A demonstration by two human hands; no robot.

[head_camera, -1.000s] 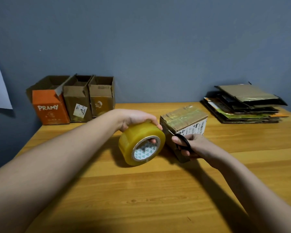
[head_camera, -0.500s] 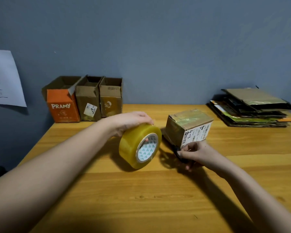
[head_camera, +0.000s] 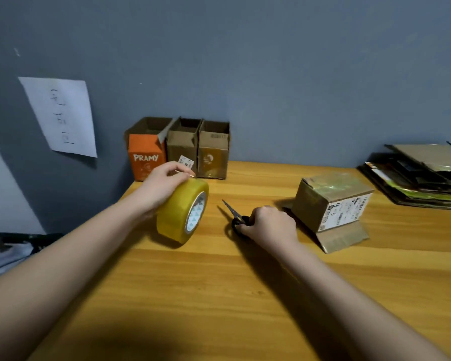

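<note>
Scissors (head_camera: 235,214) and tape roll (head_camera: 182,212) left the box (head_camera: 328,201).

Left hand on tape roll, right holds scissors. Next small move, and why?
Probably lay the black-handled scissors flat on the wooden table and let go: the right hand holds them low by the wood, blades closed, apart from the tape-covered cardboard box. The left hand rests the yellowish roll of clear tape there.

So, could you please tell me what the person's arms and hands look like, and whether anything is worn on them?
Both forearms are bare, with no sleeves in view. The left grip and the right grip are bare hands: no gloves, rings, watch or wristband show.
</note>
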